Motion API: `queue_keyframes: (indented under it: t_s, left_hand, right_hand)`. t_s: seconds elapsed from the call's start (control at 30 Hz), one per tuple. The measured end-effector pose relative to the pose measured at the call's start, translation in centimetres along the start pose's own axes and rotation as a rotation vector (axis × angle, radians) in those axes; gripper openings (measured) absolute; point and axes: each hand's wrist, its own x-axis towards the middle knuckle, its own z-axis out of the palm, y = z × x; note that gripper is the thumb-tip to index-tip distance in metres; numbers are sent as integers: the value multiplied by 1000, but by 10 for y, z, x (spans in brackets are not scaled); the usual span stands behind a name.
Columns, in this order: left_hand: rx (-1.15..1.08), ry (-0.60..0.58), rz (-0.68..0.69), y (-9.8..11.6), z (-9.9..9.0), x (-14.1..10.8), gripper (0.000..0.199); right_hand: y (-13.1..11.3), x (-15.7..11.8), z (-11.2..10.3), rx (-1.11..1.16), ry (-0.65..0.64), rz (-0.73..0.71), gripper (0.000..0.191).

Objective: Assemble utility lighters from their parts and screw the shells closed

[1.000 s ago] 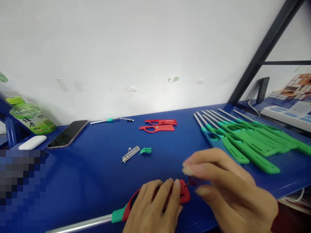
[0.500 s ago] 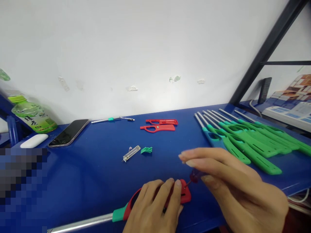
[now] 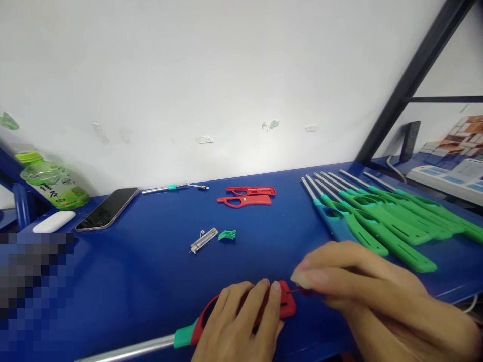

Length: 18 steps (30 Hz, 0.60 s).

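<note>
At the front of the blue table, my left hand [image 3: 241, 319] is closed over a red lighter [image 3: 289, 304] with a green collar and a long metal tube pointing left. My right hand [image 3: 358, 291] pinches a small screwdriver [image 3: 305, 291]; most of its handle is hidden by the fingers. Its thin shaft touches the red handle near the right end. Beyond the hands lie a clear lighter insert [image 3: 204, 240] and a small green part [image 3: 227, 235]. Two red shell halves [image 3: 247, 200] rest farther back.
Several green lighters [image 3: 400, 216] and a blue one [image 3: 339, 221] lie at the right. A metal tube [image 3: 158, 189] lies by the wall. At the left are a phone [image 3: 107, 208], a white case [image 3: 55, 221] and a green bottle [image 3: 55, 183].
My right hand has moved slightly right and down, its fingers drawn closer together around the screwdriver, which is tilted lower. My left hand stays on the red lighter.
</note>
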Motion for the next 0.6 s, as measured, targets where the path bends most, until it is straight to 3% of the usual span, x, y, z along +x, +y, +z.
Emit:
queue_keyframes:
  t_s: [0.13,0.27,0.43,0.6]
  left_hand:
    - [-12,-37,-3,0,1,-1,41]
    - [-7,32,-23,2,0,2,37]
    - [9,59,-20,1,-2,4,34]
    - [0,33,-17,2,-1,4,37]
  right_hand:
    - [2,9,5,32,68,-13,34]
    - [5,8,7,49,71,52,20]
    - [3,4,7,29,50,78,33]
    - [4,11,3,-24,144,-13,26]
